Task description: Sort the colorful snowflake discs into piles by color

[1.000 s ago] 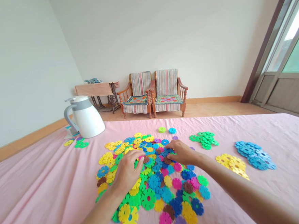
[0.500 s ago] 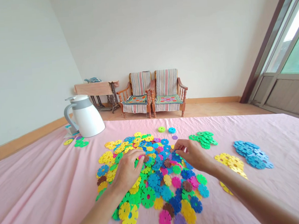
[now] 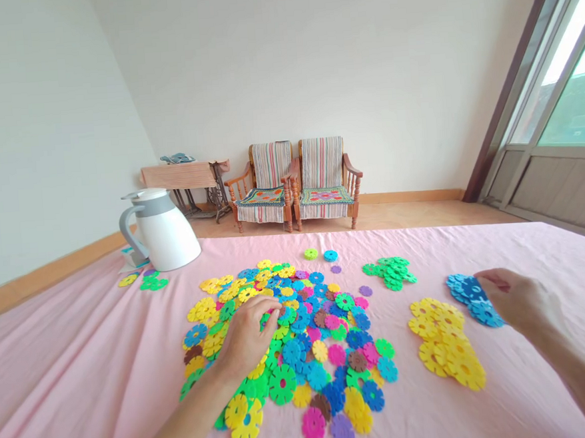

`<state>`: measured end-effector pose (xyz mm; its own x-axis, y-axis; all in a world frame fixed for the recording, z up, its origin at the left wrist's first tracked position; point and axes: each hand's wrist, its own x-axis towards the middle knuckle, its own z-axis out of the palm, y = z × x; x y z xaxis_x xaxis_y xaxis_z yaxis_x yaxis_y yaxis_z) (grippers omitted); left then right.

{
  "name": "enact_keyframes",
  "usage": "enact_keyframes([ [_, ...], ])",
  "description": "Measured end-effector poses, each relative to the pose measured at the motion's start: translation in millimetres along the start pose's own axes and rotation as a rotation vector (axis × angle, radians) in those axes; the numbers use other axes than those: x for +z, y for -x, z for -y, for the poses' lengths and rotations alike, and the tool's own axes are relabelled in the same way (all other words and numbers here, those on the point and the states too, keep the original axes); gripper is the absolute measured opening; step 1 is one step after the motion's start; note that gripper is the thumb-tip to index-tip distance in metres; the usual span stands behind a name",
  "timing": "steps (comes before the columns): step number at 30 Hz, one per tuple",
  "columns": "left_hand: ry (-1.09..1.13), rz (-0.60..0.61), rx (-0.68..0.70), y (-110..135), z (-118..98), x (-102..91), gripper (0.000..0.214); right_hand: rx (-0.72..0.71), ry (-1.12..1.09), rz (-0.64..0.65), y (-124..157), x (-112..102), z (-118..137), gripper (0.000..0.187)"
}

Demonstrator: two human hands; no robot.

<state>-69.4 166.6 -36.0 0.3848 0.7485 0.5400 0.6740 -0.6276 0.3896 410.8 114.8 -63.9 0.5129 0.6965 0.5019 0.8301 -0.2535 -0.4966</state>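
Observation:
Slotted plastic discs of many colours lie in a loose heap on the pink cloth. Over the left side of this heap is my left hand, its fingertips drawn together; anything between them is hidden. Out to the right, my right hand pinches a dark blue slotted disc just above the pile of blue discs, which the hand partly covers. Closer to me than that pile lies a group of yellow discs. Green discs form another group farther back.
A white and grey jug stands at the back left of the pink cloth, with a few discs before it. Single discs sit behind the heap. Two wooden armchairs and a draped sewing-machine table stand beyond.
My right hand has moved right from the mixed heap to the blue pile, bringing a dark blue disc. My left hand stays over the heap. The view has shifted slightly.

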Motion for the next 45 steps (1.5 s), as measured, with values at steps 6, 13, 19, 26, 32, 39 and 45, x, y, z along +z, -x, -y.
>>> enact_keyframes([
  [6, 0.055, 0.114, 0.024, -0.5, -11.0, -9.4, 0.011, -0.012, 0.083, 0.019, 7.6, 3.5, 17.7, 0.03],
  [13, 0.029, 0.443, 0.072, 4.7, -30.1, -25.1, 0.042, -0.127, -0.006, 0.089, 24.7, 15.7, 52.3, 0.03],
  [19, -0.016, 0.53, 0.047, 3.1, -31.6, -25.5, 0.02, -0.206, -0.043, 0.094, 34.8, 13.1, 72.9, 0.031],
  [26, 0.167, 0.442, 0.01, 2.5, -36.8, -15.0, 0.017, -0.377, -0.265, 0.212, 75.2, 7.7, 134.9, 0.025],
  [32, 0.423, 0.368, -0.065, 11.3, -58.5, 0.0, 0.019, -0.426, -0.527, 0.623, 124.8, -6.2, 199.1, 0.008],
  [39, 0.448, 0.376, 0.006, 16.8, -69.0, 4.0, 0.021, -0.398, -0.574, 0.677, 144.9, 1.8, 215.1, 0.007],
  [45, 0.211, 0.256, 0.026, 11.6, -42.8, 3.3, 0.021, -0.237, -0.348, 0.334, 78.2, 3.1, 149.4, 0.022],
])
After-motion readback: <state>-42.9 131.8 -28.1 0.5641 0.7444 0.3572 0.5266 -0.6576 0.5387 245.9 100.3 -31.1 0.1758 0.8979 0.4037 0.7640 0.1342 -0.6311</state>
